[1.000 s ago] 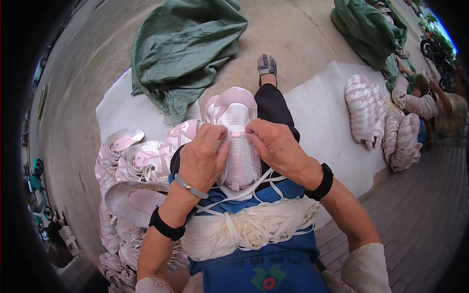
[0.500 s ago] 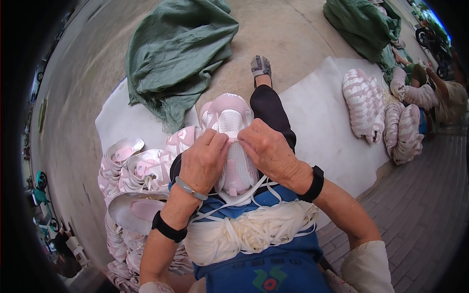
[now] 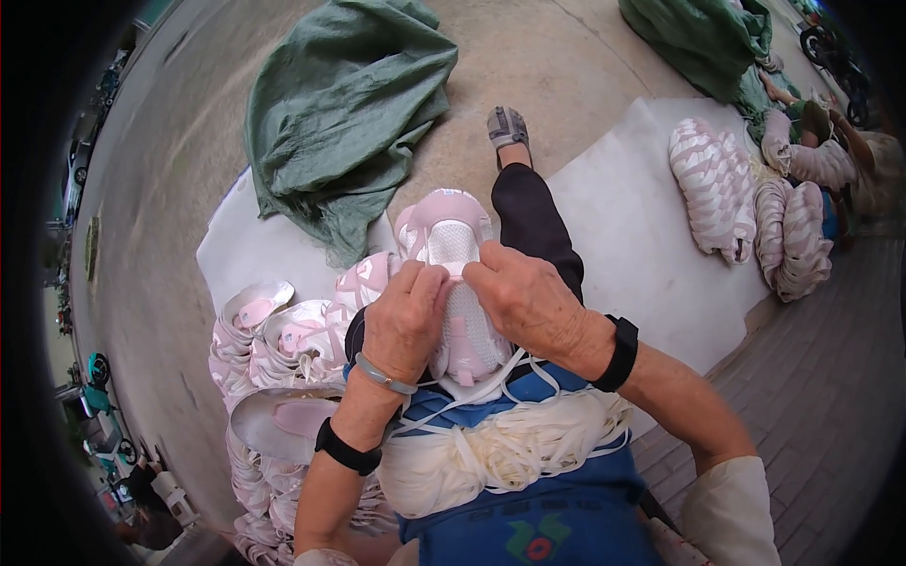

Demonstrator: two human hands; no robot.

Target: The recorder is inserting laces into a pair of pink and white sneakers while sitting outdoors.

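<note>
A pink and white shoe upper (image 3: 462, 349) lies lengthwise over my lap, its rounded toe end pointing away from me. At its throat my left hand (image 3: 404, 319) and my right hand (image 3: 536, 304) nearly meet, thumbs and fingers pinched. They close on a thin shoelace at the lacing edges, mostly hidden by the fingertips. Just below the upper, a loose white lace (image 3: 514, 370) curls over blue cloth. A thick bundle of cream-white shoelaces (image 3: 500, 448) rests across my blue apron (image 3: 528, 505).
Stacked pink and white uppers (image 3: 283, 330) crowd my left side. A green sack (image 3: 349, 123) lies ahead on the pale sheet (image 3: 632, 217). To the right are bundled uppers (image 3: 713, 193), a second green sack (image 3: 703, 42) and a co-worker's arm (image 3: 847, 151).
The whole view has shifted slightly, so the scene sits a little farther right. Both hands stay pinched at the upper's throat, with their grip hardly changed.
</note>
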